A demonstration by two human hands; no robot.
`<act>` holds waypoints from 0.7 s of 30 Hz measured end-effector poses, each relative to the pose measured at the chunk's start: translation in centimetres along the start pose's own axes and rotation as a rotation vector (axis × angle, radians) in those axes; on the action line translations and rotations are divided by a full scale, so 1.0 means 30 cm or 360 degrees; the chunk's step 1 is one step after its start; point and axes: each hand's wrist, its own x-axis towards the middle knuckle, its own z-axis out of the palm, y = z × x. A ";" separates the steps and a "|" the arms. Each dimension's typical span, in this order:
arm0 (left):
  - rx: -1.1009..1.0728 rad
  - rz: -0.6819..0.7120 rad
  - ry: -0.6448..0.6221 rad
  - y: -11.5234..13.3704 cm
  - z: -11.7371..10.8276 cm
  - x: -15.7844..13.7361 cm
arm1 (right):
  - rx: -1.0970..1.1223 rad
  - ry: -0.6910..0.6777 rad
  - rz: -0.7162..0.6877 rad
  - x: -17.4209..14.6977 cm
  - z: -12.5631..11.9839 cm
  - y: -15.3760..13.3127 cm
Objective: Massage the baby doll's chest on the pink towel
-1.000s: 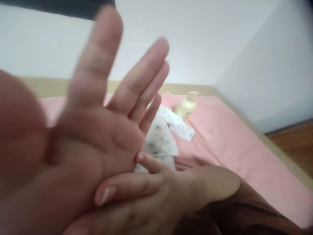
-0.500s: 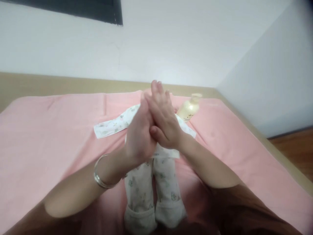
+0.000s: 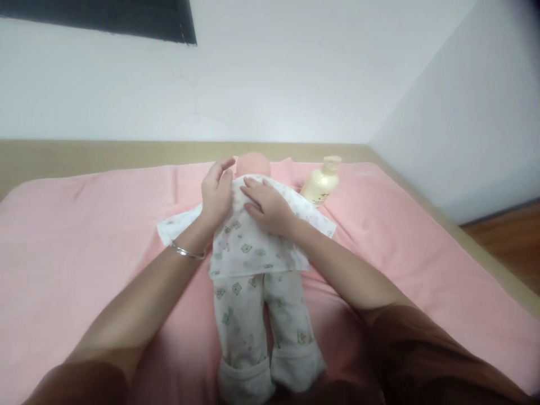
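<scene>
A baby doll lies stretched out in front of me, its smooth pink head at the far end. It wears a white top with small green animal prints and matching trousers with cuffed ends. My right hand rests flat on the upper part of the top, fingers extended. At the doll's left shoulder edge, my left hand is held with its fingers loosely curved and apart, against or just beside the cloth. A silver bangle circles my left wrist. No face shows on the doll.
A cream pump bottle stands or leans to the right of the doll's shoulder. Pink cloth covers the surface, with a tan border behind it. White walls rise at the back and right; a dark panel is upper left.
My hands were pressed together above the doll. They have parted and lowered, the right onto the top, the left to the shoulder side. The doll's head now shows.
</scene>
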 end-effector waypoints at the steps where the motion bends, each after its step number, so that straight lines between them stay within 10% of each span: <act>1: 0.0056 0.0025 -0.0011 -0.018 0.011 -0.010 | 0.0017 0.0006 0.0058 0.006 -0.001 0.017; 10: 0.0382 -0.0052 -0.0168 -0.064 0.050 -0.072 | -0.0205 -0.0026 0.0382 -0.017 -0.015 -0.003; 21: 0.0418 -0.0109 -0.0125 -0.082 0.048 -0.079 | -0.0141 0.0033 -0.0017 -0.083 0.022 -0.084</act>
